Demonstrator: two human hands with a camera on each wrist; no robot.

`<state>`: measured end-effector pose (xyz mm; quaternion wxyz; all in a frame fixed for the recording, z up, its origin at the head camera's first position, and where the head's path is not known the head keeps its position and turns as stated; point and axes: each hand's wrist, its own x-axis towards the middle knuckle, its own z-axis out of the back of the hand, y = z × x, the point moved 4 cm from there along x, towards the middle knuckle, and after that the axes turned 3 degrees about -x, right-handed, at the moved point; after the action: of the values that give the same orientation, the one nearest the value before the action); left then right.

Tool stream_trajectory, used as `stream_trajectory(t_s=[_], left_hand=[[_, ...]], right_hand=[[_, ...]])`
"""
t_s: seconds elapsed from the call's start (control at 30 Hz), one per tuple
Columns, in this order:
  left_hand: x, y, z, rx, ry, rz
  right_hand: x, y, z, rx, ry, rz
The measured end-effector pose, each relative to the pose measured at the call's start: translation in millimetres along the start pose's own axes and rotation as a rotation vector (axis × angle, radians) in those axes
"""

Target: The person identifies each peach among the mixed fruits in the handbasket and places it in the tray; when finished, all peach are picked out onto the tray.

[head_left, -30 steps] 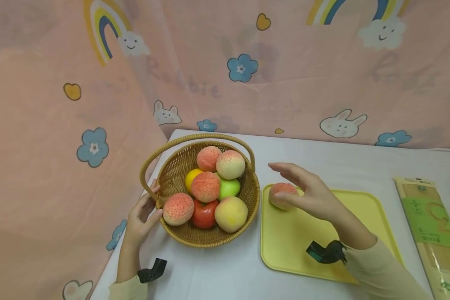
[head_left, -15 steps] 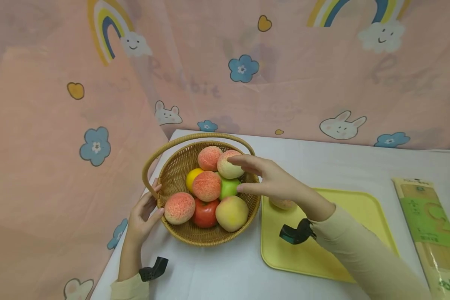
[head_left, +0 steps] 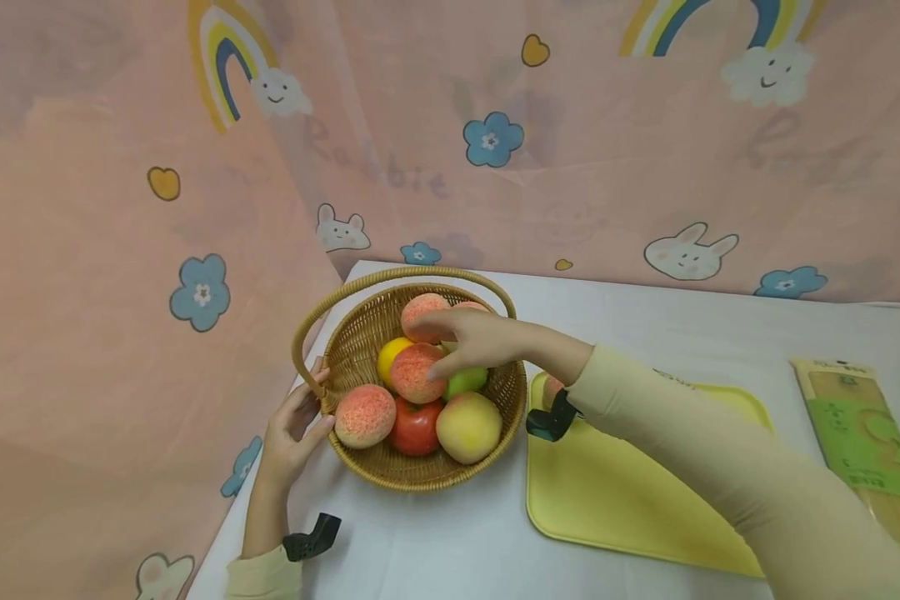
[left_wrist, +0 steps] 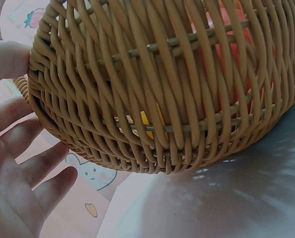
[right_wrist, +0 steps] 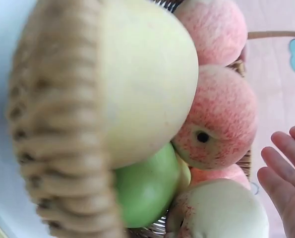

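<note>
Nearest on the white tabletop (head_left: 435,550), a yellow tray (head_left: 607,508) bears one tray peach (head_left: 551,389), partly hidden by the right arm's gear, the raised rim probably there to stop rolling. The left hand (head_left: 287,442) touches the left of the wicker basket (head_left: 352,354) beside the handle (head_left: 420,272), its grip loose, thumb and fingers apart — likely just steadying it — while the bowl gathers the fruit (head_left: 468,427). Farther in, the right hand (head_left: 480,337) hangs over the basket's middle peach (head_left: 411,375) and far peach (head_left: 422,308), its grip spread, clamped on nothing — thumb contact unclear — with patterned cloth (head_left: 592,167) beyond.
</note>
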<state>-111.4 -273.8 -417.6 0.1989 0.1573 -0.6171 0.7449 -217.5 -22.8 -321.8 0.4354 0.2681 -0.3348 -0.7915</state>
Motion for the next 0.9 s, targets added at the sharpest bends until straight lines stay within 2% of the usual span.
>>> stream_trajectory(t_s=[0.1, 0.27, 0.57, 0.9], left_hand=[[0.4, -1.1, -0.5, -0.014, 0.010, -0.004], [-0.2, 0.6, -0.1, -0.021, 0.012, 0.007], [0.1, -0.2, -1.8, 0.003, 0.011, 0.008], [1.1, 0.0, -1.0, 0.002, 0.002, 0.014]], right_hand=[[11.7, 0, 0, 0.002, 0.060, -0.035], [28.7, -1, -3, 0.006, 0.134, -0.040], [43.3, -11, -14, -0.022, 0.175, -0.075], [47.1, -6, -20, -0.254, 0.203, -0.111]])
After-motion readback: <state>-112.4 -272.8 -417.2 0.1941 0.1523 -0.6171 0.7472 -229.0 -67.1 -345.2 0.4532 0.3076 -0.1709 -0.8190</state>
